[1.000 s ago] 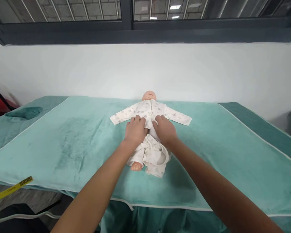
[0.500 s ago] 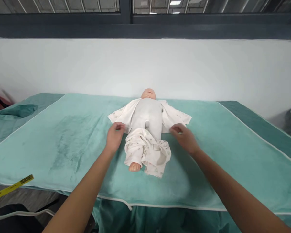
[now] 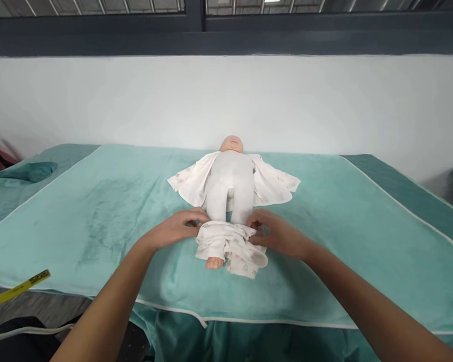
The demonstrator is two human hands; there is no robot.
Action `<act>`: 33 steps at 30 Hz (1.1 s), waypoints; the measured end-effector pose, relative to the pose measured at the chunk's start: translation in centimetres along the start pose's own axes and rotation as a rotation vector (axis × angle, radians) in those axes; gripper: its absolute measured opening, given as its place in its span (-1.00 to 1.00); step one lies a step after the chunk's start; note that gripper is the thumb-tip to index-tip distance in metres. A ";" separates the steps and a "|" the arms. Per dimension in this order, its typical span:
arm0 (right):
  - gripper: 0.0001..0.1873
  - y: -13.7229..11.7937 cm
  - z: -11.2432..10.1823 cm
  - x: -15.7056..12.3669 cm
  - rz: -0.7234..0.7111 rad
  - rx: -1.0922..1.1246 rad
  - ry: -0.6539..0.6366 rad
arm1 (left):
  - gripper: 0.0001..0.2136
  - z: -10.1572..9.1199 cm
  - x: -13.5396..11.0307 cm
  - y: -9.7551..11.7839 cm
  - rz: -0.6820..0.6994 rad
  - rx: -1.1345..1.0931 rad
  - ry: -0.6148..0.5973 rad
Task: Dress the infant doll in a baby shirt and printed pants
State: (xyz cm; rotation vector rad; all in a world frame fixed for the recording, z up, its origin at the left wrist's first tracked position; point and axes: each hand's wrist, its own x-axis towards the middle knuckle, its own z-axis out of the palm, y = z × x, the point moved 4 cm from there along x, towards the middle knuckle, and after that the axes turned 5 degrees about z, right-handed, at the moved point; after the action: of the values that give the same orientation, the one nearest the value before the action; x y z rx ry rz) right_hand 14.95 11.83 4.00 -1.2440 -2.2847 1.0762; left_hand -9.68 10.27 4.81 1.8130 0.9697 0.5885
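Observation:
A baby doll point(image 3: 230, 183) lies on its back on a teal towel point(image 3: 98, 216), head toward the wall. Its white printed jacket point(image 3: 191, 183) lies spread open on both sides, baring the pale cloth torso and thighs. White printed trousers point(image 3: 232, 246) are bunched low around the doll's lower legs, and one foot point(image 3: 214, 262) sticks out. My left hand point(image 3: 173, 230) grips the trousers' left side at the waistband. My right hand point(image 3: 277, 234) grips the right side. Both hands have curled fingers pinching the cloth.
The towel covers a table with a darker teal cover point(image 3: 400, 186) beneath, against a white wall. A folded teal cloth point(image 3: 26, 171) lies at the far left. A yellow measuring tape point(image 3: 17, 290) pokes in at the lower left. A dark window frame point(image 3: 226, 30) runs above.
My hands opened the jacket flaps outward, then came down to the trousers' waistband. The trousers now sit lower on the doll's legs, with the thighs bared.

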 end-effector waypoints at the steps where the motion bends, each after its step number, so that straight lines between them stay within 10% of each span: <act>1: -0.88 -0.2 0.1 0.1 0.014 0.011 -0.007 | -0.81 0.1 0.1 0.4 -0.001 0.036 -0.020; 8: -0.85 -0.7 -0.7 1.7 -0.032 -0.010 0.278 | -0.85 1.1 1.5 2.5 -0.008 0.190 -0.012; 14: -0.56 0.5 -0.8 3.6 -0.113 -0.251 0.537 | -0.86 0.1 3.3 0.9 0.157 0.227 0.424; 19: -0.38 2.4 -1.0 5.2 -0.060 -0.256 0.523 | -0.89 -0.2 5.6 -1.9 0.101 0.167 0.588; 33: -0.84 4.5 -6.4 12.1 0.093 -0.057 0.523 | -0.87 -5.1 12.3 -6.0 -0.092 0.070 0.843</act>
State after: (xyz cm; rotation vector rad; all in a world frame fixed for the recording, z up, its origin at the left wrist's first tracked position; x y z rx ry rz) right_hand 14.46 26.24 4.10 -1.4597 -1.8823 0.6167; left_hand -8.66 24.44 1.24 1.5622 1.6240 1.3237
